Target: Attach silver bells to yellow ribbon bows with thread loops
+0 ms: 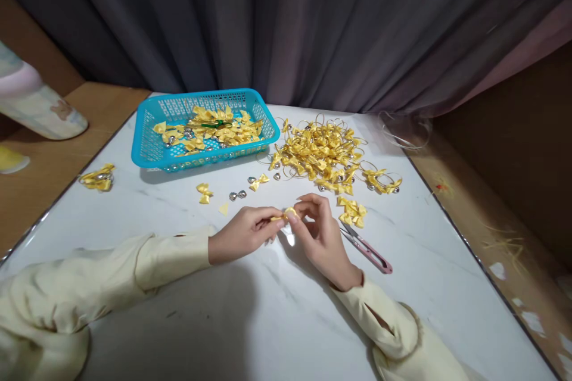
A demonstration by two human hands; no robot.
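Near the middle of the white table, my left hand (247,231) and my right hand (322,239) meet at their fingertips, both pinching a small yellow ribbon piece (289,213). The fingers partly cover it. Just beyond them lie a yellow bow (259,182) and small silver bells (238,195). A pile of yellow bows with thin gold loops (319,152) spreads behind my right hand. Several loose bows (352,212) sit right of that hand, beside pink-handled snips (370,252).
A blue basket (205,161) with yellow bows, bells and a green-handled tool (216,124) stands at the back left. More yellow bows lie at left (99,177). A bottle (42,101) is at far left. Clear plastic (404,131) lies at the back right, before a dark curtain (286,24).
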